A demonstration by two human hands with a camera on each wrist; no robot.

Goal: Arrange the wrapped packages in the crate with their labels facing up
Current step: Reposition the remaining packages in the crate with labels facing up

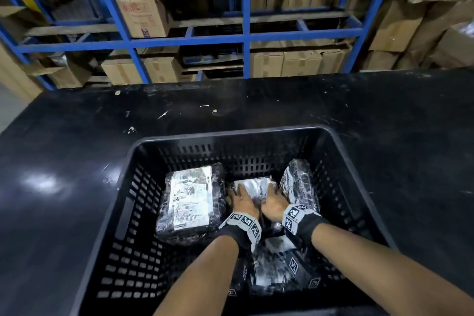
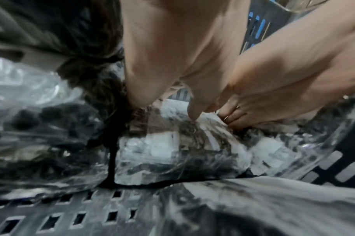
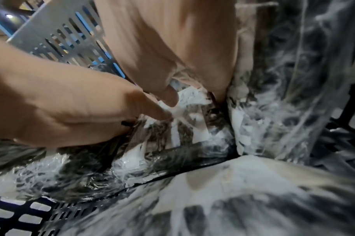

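A black slotted crate (image 1: 230,133) sits on a black table (image 1: 77,149). Both hands are inside it, on a small plastic-wrapped middle package (image 1: 254,186). My left hand (image 1: 243,200) grips its left edge, thumb on top (image 2: 193,111). My right hand (image 1: 274,203) grips its right edge, with the fingers down in the gap (image 3: 219,95) beside a wrapped package (image 1: 298,182) that leans upright against the right wall. A larger wrapped package (image 1: 191,202) lies flat at the left with its white label up. Another wrapped package (image 1: 274,267) lies under my wrists.
Blue shelving (image 1: 246,33) stacked with cardboard boxes (image 1: 139,13) stands behind the table. More boxes (image 1: 410,20) pile up at the right. Bare crate floor (image 1: 133,272) shows at the near left.
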